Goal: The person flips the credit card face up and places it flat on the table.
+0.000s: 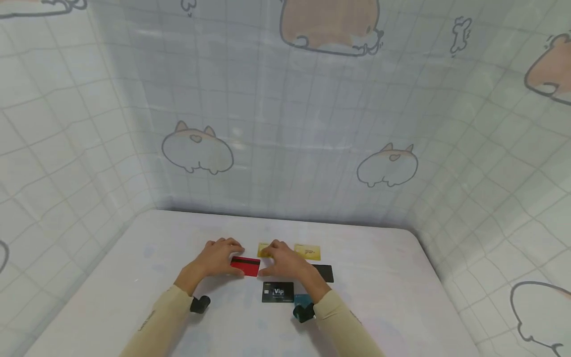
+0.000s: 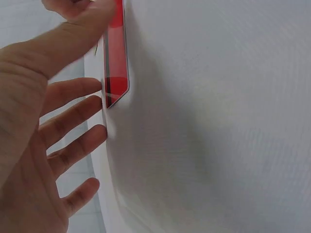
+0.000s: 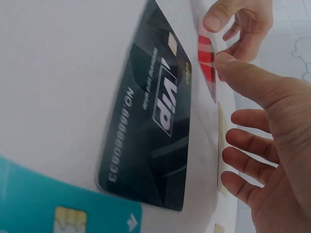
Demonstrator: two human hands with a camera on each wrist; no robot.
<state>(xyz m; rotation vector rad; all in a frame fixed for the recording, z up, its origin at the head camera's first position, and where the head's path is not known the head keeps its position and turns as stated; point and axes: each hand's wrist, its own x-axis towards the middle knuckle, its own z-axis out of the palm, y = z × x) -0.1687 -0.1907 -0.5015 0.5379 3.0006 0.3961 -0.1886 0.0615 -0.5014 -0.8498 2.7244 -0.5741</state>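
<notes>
A red card [image 1: 246, 267] with a dark stripe lies on the table between the two hands in the head view. My left hand [image 1: 217, 257] is at its left end, thumb overlapping the card and the other fingers spread in the left wrist view. At the card's right end is my right hand [image 1: 284, 261], its thumb tip close to the edge. The right fingers reach over a gold card [image 1: 261, 249] and partly hide it. Nearer the front lies a black "Vip" card [image 3: 153, 111], face up.
A second gold card [image 1: 308, 252] lies right of the right hand. A plain black card [image 1: 325, 273] shows beyond the right wrist. Beneath that wrist is a teal card [image 3: 43, 204] with a chip. Patterned curtains [image 1: 285, 163] enclose the white table [image 1: 392, 297].
</notes>
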